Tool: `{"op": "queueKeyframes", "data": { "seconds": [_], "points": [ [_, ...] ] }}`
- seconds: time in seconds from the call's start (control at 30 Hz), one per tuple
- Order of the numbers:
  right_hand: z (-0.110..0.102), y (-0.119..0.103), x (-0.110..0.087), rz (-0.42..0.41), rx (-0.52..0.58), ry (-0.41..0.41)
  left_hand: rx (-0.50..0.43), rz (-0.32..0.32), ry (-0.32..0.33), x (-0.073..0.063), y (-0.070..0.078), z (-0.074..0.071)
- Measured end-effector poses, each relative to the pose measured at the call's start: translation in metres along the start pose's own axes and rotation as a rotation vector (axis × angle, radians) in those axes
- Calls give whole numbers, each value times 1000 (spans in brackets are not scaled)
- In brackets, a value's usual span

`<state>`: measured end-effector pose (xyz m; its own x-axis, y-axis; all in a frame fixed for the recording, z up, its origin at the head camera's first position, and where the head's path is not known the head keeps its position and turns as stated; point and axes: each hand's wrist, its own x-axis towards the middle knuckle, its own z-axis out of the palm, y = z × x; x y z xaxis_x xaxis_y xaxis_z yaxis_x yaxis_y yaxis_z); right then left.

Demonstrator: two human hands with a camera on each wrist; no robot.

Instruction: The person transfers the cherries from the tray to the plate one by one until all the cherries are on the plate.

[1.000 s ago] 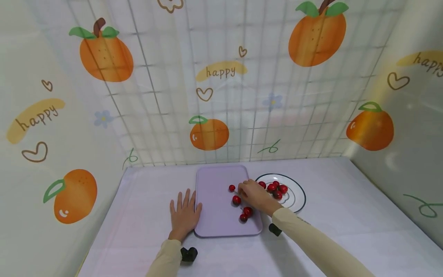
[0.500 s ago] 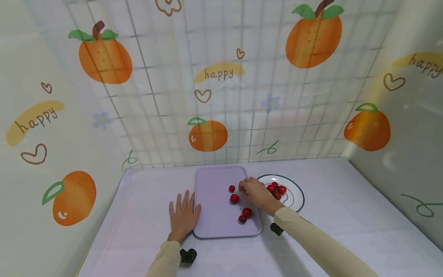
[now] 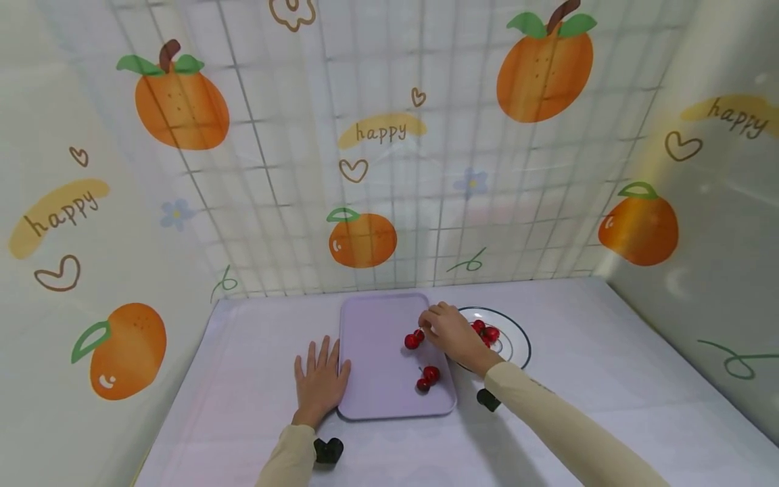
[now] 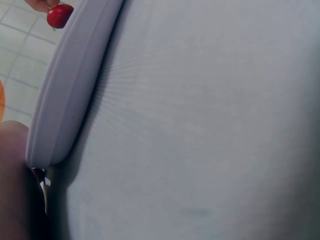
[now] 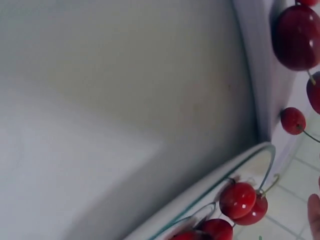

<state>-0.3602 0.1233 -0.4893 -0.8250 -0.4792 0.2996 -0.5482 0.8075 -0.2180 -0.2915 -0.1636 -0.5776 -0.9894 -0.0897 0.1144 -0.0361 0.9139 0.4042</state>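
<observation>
My left hand [image 3: 319, 381] lies flat with fingers spread on the table, its thumb at the left rim of a lilac tray [image 3: 377, 379]. Over the tray's right side, my right hand [image 3: 453, 335] pinches the stem of a cherry [image 3: 419, 335]. That cherry hangs below the fingertips, its stem stretching toward them in the right wrist view. Just beside it, another red cherry [image 3: 411, 342] sits on the tray. Nearer the front lie a larger cherry [image 3: 431, 374] and a darker small one [image 3: 422, 385], side by side.
A white plate [image 3: 522, 348] with a dark rim stands right of the tray, partly behind my right forearm. Several cherries [image 3: 490, 334] lie on it. A curtain printed with oranges [image 3: 362, 241] rises behind the table.
My right hand has risen slightly, and the cherry on its stem has shifted right, toward the fingers. The cherry beside it has moved a little up and left. The left hand stays put.
</observation>
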Motion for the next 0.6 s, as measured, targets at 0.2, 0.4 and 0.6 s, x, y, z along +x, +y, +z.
{"op": "queueKeyframes", "data": {
  "seconds": [0.2, 0.4, 0.6],
  "points": [
    [-5, 3, -3, 11, 65, 3, -14, 0, -8, -4, 5, -10],
    [-9, 6, -7, 23, 54, -1, -1, -4, -20, -6, 9, -14],
    [-11, 10, -8, -29, -37, 82, -15, -4, -14, -4, 7, -11]
  ]
}}
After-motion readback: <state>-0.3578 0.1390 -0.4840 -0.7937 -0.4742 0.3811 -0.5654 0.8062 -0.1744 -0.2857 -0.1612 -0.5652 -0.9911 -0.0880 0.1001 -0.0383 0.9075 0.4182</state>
